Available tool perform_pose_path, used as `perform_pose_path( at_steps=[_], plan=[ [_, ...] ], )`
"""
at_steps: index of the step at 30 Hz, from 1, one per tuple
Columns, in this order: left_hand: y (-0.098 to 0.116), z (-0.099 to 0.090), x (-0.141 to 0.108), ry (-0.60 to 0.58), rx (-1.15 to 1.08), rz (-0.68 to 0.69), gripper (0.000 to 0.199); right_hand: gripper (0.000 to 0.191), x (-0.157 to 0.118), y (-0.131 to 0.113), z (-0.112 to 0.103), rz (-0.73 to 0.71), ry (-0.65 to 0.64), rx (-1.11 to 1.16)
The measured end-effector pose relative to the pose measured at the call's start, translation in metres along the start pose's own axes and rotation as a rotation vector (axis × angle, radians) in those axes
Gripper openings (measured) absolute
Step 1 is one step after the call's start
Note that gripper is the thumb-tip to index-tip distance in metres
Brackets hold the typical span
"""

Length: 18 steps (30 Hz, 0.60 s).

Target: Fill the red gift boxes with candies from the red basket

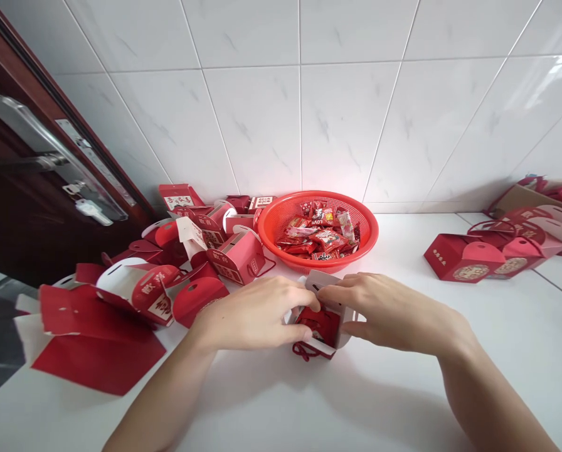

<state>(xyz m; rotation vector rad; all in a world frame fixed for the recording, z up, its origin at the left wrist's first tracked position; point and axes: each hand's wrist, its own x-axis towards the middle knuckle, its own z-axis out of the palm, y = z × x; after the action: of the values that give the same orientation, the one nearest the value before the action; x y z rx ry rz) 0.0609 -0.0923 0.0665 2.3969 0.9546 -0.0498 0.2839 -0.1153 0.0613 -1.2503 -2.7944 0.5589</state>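
Between my hands a small red paper candy box (328, 353) stands with its top flaps up, their white insides showing. Red-wrapped sweets (319, 321) lie inside it, and a dark red cord loop (303, 353) hangs out at its front. My left hand (255, 312) is closed on the box's left side, fingers curled over the edge. On the other side, my right hand (396, 311) pinches the right and back flaps, its thumb low on the right wall. Part of the box is hidden behind my fingers.
Just behind the box, a red plastic basket (366, 242) holds many wrapped sweets. Several open red boxes (105, 333) crowd the left. Closed boxes with cord handles (469, 257) line up at right, by a cardboard carton (511, 199). A tiled wall (253, 113) and a door (22, 207) bound the counter.
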Motion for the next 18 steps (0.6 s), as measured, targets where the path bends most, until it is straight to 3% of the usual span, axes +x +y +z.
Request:
perform_pose_path(
  at_steps=[3, 5, 7, 9, 11, 14, 18],
  plan=[
    [-0.003, -0.002, 0.003, 0.132, -0.131, 0.06, 0.014, 0.025, -0.006, 0.007, -0.003, -0.031, 0.058, 0.036],
    [-0.009, -0.006, 0.007, 0.279, -0.241, 0.052, 0.016, 0.03, -0.011, 0.014, -0.006, -0.06, 0.118, 0.067],
    [-0.021, -0.016, 0.019, 0.43, -0.288, 0.013, 0.019, 0.032, -0.018, 0.021, -0.01, -0.049, 0.173, 0.073],
    [-0.037, -0.027, 0.04, 0.505, -0.254, -0.028, 0.024, 0.033, -0.024, 0.026, -0.014, -0.007, 0.212, 0.067],
    [-0.054, -0.039, 0.071, 0.443, -0.181, -0.066, 0.027, 0.033, -0.029, 0.03, -0.017, 0.035, 0.23, 0.067],
    [-0.075, -0.049, 0.124, 0.153, 0.002, -0.205, 0.035, 0.032, -0.034, 0.032, -0.019, 0.07, 0.243, 0.063],
    [-0.093, -0.052, 0.177, 0.016, 0.116, -0.26, 0.018, 0.031, -0.039, 0.036, -0.017, 0.108, 0.272, -0.001]
  ],
)
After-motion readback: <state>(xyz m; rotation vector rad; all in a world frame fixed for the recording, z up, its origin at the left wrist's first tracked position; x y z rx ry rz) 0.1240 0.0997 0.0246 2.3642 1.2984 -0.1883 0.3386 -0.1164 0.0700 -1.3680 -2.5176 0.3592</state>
